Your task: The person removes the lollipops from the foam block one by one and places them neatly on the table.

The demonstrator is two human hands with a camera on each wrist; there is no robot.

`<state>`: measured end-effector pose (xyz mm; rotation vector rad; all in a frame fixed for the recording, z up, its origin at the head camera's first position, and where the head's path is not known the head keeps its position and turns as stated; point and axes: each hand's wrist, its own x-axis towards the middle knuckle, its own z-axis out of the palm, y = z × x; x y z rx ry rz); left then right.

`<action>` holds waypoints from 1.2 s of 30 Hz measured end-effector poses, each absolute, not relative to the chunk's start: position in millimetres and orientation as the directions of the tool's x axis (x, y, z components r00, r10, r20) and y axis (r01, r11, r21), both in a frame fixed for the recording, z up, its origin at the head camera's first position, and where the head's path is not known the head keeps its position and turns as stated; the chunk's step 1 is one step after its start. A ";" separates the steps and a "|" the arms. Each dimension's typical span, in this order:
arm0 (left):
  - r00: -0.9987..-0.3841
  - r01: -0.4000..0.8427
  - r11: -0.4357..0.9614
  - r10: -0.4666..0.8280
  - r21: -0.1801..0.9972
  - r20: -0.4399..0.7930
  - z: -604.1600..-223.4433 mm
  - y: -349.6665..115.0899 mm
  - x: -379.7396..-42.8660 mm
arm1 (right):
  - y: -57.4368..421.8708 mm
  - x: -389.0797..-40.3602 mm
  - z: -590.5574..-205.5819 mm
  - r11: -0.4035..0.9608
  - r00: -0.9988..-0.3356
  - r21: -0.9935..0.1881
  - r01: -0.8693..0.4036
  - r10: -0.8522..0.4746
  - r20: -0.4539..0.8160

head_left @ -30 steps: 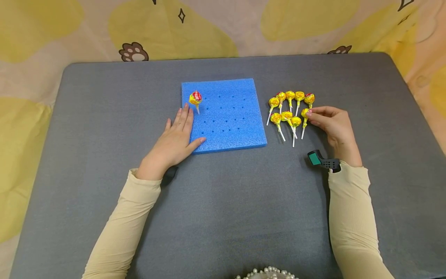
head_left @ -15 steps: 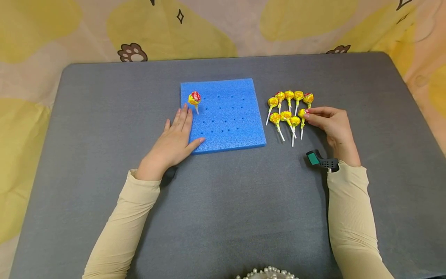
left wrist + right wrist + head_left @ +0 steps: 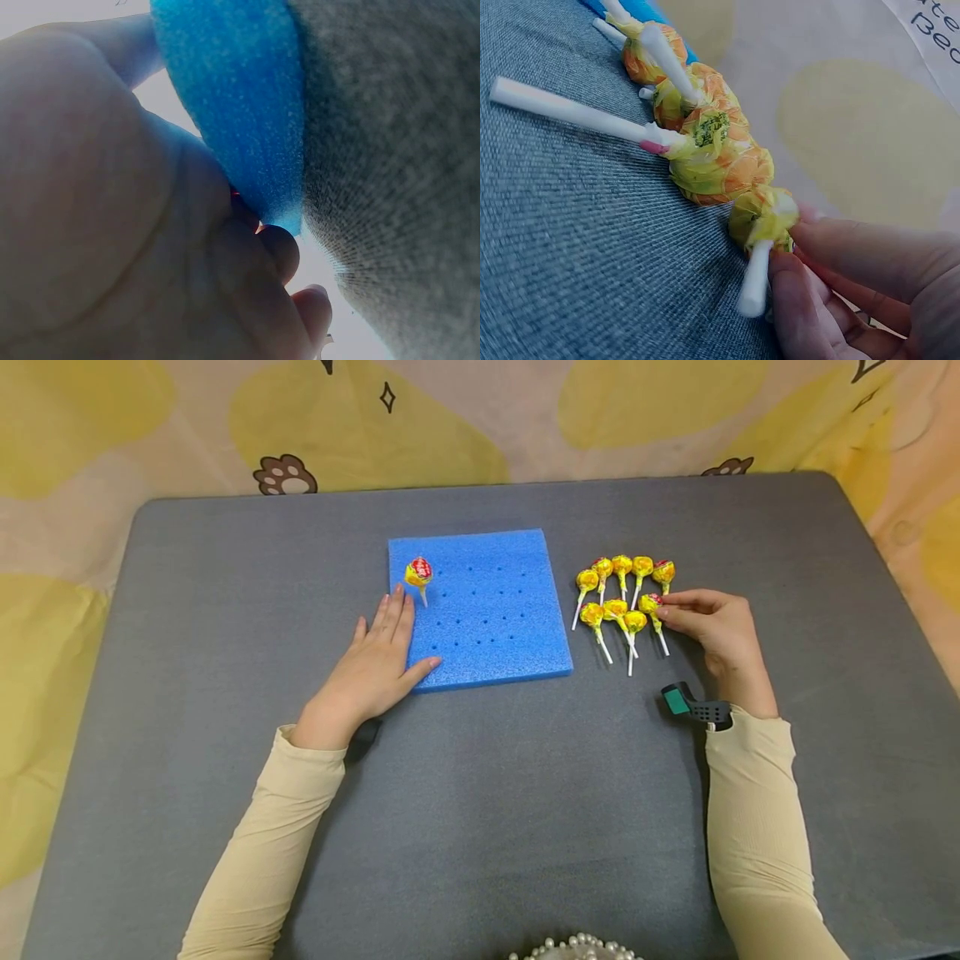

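Observation:
My left hand (image 3: 369, 664) lies flat with straight fingers on the left edge of a blue foam board (image 3: 495, 662) dotted with small holes. The foam's side (image 3: 240, 105) shows in the left wrist view. One yellow and red lollipop (image 3: 418, 572) stands upright in the board near its upper left, just beyond my fingertips. To the right of the board, my right hand (image 3: 716, 631) pinches the wrapped head of a lollipop (image 3: 649, 602) between thumb and fingers. Its white stick points toward me and slightly right; the right wrist view shows this lollipop (image 3: 757, 217) up close.
Several more yellow-wrapped lollipops (image 3: 615, 610) lie in two loose rows on the grey table (image 3: 510, 793), left of and beyond my right hand. A patterned cloth (image 3: 450, 427) hangs behind the table's far edge.
The lollipop in my right hand has moved slightly left and turned, its stick end swinging to the right. My left hand, the board and the other lollipops stay as they were.

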<state>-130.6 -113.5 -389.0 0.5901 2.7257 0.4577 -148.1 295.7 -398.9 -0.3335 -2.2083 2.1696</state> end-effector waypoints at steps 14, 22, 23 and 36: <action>-0.868 0.339 0.864 0.440 0.372 -0.231 -387.6 -115.6 -130.1 | 293.4 -147.8 -390.6 -0.178 -0.970 -0.982 0.067 0.219 -0.106; -0.867 0.343 0.865 0.441 0.365 -0.231 -389.1 -113.8 -129.4 | 279.7 -146.8 -379.0 -0.197 -0.984 -0.980 -0.016 0.177 -0.019; -0.868 0.343 0.865 0.441 0.365 -0.230 -389.1 -113.8 -129.3 | 276.6 -146.7 -377.6 -0.188 -0.986 -0.982 -0.022 0.168 -0.010; -0.868 0.341 0.866 0.440 0.366 -0.230 -388.5 -114.7 -128.1 | 226.9 -159.5 -370.0 -0.072 -0.999 -0.997 0.039 0.014 -0.040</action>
